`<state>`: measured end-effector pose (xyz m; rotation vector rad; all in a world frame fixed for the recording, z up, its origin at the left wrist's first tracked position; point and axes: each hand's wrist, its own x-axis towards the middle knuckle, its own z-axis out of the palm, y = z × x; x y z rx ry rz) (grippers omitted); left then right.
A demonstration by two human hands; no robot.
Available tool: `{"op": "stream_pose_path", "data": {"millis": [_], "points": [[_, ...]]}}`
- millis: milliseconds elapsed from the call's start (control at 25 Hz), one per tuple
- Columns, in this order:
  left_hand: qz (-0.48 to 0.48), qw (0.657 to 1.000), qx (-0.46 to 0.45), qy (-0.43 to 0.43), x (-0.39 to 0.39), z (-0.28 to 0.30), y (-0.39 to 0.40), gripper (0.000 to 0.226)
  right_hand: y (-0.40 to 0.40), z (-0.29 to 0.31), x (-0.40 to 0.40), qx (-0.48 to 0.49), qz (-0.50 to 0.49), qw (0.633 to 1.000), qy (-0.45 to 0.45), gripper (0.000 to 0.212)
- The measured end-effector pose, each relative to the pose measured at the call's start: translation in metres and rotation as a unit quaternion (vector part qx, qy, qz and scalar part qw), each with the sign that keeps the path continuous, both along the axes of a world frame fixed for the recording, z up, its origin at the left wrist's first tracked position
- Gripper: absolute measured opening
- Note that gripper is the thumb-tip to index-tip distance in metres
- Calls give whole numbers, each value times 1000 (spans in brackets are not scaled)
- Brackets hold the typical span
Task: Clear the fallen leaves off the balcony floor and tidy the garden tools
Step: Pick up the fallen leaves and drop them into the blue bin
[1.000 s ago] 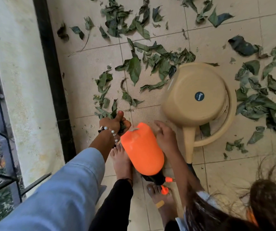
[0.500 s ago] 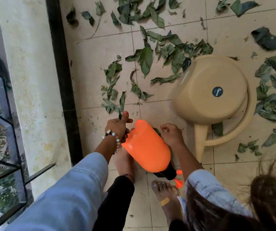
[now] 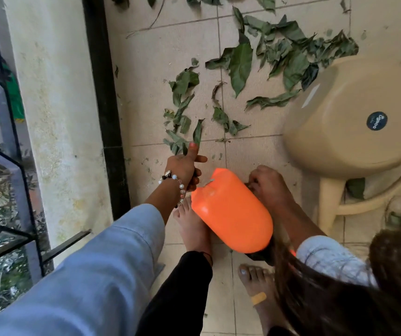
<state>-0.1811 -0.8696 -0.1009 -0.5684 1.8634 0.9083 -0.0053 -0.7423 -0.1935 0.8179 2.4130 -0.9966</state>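
Left hand (image 3: 182,166) fingers curled, thumb up; they seem to pinch leaf scraps, though what's inside the curl is hidden. Right hand (image 3: 271,187) knuckled over at the far rim of the orange sprayer (image 3: 231,212); whether it grips the rim or leaves, can't tell. Sprayer tipped between both hands, base toward the camera, over the bare feet. Leaves (image 3: 185,117): nearest cluster just beyond the left thumb; bigger drift (image 3: 289,54) farther out, beyond the right knuckles. Tan watering can (image 3: 354,112) on its side, just right of the right hand.

Judgement: gathering by handfuls is under way; most of the floor is not yet done. To do it well: rake loose leaves into one heap before grasping, pick up the torn bits, and stand sprayer and can upright out of the way first.
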Motion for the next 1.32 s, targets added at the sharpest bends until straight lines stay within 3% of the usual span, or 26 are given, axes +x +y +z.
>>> {"op": "stream_pose_path", "data": {"millis": [40, 120, 160, 200, 240, 320, 400, 440, 520, 600, 680, 800, 1000, 1040, 1080, 1160, 1200, 1240, 1320], "points": [[8, 1000, 0, -1, 3, 1, -3, 53, -1, 8, -4, 1, -137, 990, 27, 9], [27, 1000, -2, -5, 6, 9, -3, 56, -2, 35, -24, -62, -379, 918, 100, 15], [41, 999, 1, -9, 7, 13, -3, 60, -7, 53, -39, -135, -433, 881, 133, 16], [57, 998, 17, -21, 5, 19, -2, 67, -15, 75, -57, -191, -432, 868, 151, 15], [75, 996, 42, -35, 2, 26, 1, 77, -24, 97, -73, -228, -387, 879, 162, 13], [117, 991, 56, -35, -5, 35, 1, 86, -42, 130, -99, -236, -202, 933, 180, 8], [144, 989, 23, -4, -16, 39, -9, 66, -50, 141, -118, -235, -19, 956, 175, 12], [162, 987, 8, 8, -22, 40, -16, 57, -47, 142, -127, -271, -9, 950, 157, 14], [224, 975, -6, 16, -38, 38, -35, 49, -41, 134, -146, -308, -88, 937, 137, 16], [274, 961, -15, 18, -52, 33, -54, 48, -40, 109, -164, -154, -80, 979, 107, 18], [306, 951, -26, 24, -62, 26, -68, 50, -47, 81, -179, -32, 79, 996, 35, 27], [324, 945, -26, 16, -70, 13, -78, 52, -74, 47, -192, 41, 315, 948, -15, 41], [303, 953, -5, -17, -86, -3, -80, 55, -85, 14, -196, 167, 447, 879, -18, 36], [286, 958, -6, -11, -90, -6, -82, 56, -80, 11, -200, 157, 445, 882, -12, 33], [269, 963, -7, -3, -94, -5, -83, 56, -74, 13, -205, 124, 398, 909, -13, 30], [240, 971, -8, 11, -97, -4, -83, 59, -66, 24, -214, -8, 109, 994, 19, 19], [234, 972, -6, 10, -97, -3, -80, 61, -67, 35, -218, -123, -44, 991, 30, 16], [233, 972, -2, 6, -95, -1, -75, 63, -69, 51, -221, -244, -170, 953, 59, 17], [224, 974, 17, -14, -93, 1, -63, 70, -83, 80, -222, -345, -252, 898, 104, 18]]}}
